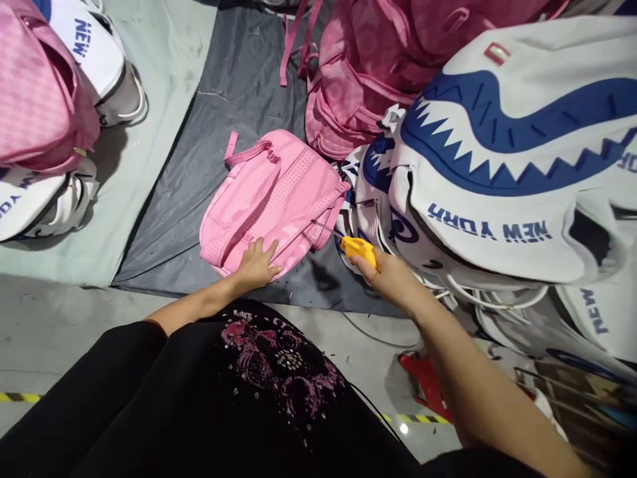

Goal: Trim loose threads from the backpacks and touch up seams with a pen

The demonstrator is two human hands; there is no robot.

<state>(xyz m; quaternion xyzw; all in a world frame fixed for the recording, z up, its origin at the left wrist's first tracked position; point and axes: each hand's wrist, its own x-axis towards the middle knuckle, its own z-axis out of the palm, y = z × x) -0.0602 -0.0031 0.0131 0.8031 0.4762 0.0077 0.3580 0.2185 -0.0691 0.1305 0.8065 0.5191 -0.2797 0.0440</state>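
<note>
A small pink backpack (279,172) lies with its padded back and shoulder straps facing up on a dark grey sheet. My left hand (256,265) rests on its near edge, fingers spread and pressing lightly on the fabric. In my right hand (383,269) is a yellow-handled tool (359,249), gripped at the right of the backpack. A thin dark shaft seems to reach from the tool toward the backpack's right side; whether its tip touches the fabric I cannot tell.
White and blue backpacks (497,153) are piled on the right, close to my right arm. Darker pink backpacks (358,79) stand behind. More pink and white bags (44,99) sit at the left on a pale green sheet (164,66). A thin cord (378,340) curves over the floor.
</note>
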